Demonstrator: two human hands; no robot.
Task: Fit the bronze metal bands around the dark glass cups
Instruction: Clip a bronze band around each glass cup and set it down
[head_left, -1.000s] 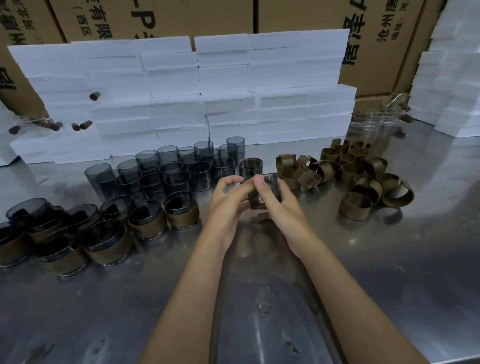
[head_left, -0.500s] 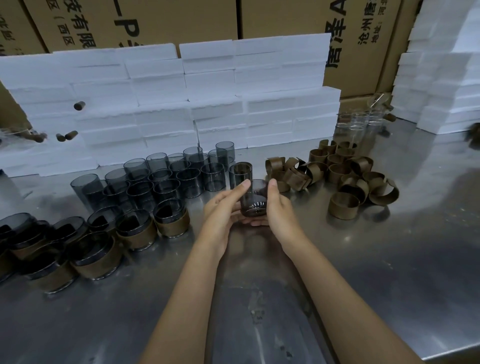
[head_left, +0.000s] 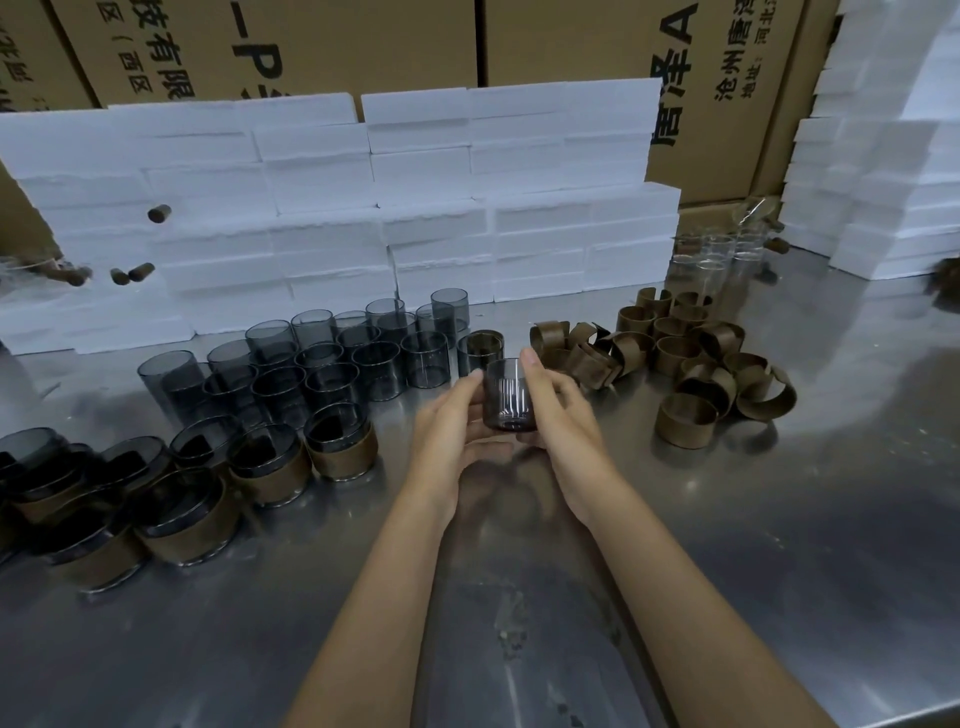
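Observation:
A dark glass cup (head_left: 506, 397) without a band is held upright just above the steel table, between both hands. My left hand (head_left: 452, 431) cups its left side and my right hand (head_left: 558, 410) grips its right side, index finger up along the rim. Bare dark cups (head_left: 332, 364) stand in rows behind and to the left. Banded cups (head_left: 270, 467) sit at the near left. Loose bronze bands (head_left: 685, 364) lie in a heap to the right.
The steel table (head_left: 779, 545) stretches out in front. White foam blocks (head_left: 363, 208) are stacked along the back and at the right (head_left: 883, 156). Clear glasses (head_left: 727, 249) stand at the back right. Cardboard boxes (head_left: 571, 41) rise behind.
The cup has turned from tilted to upright between my hands, and my fingers have shifted to its sides. The view has moved slightly to the right.

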